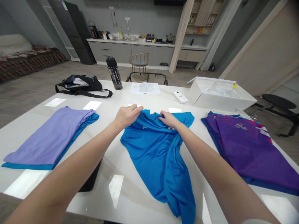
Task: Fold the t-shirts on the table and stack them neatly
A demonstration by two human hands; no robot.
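A blue T-shirt [149,152] lies wrinkled across the middle of the table, its lower end hanging toward the front edge. My left hand [128,116] pinches the fabric near the left shoulder, at the top. At the collar, my right hand [168,119] has its fingers curled on the cloth, partly hidden by folds. A small logo shows on the chest by my right wrist. Left of it lies a folded lavender shirt [51,133] on top of a blue one [30,166]. To the right rests a stack with a purple shirt [247,146] uppermost.
On the white table [102,199] stand a black water bottle [115,74], a black bag [81,84], a paper sheet [145,88], a white handheld device [180,97] and an open white box [219,96]. A dark flat object [91,180] is partly under my left forearm.
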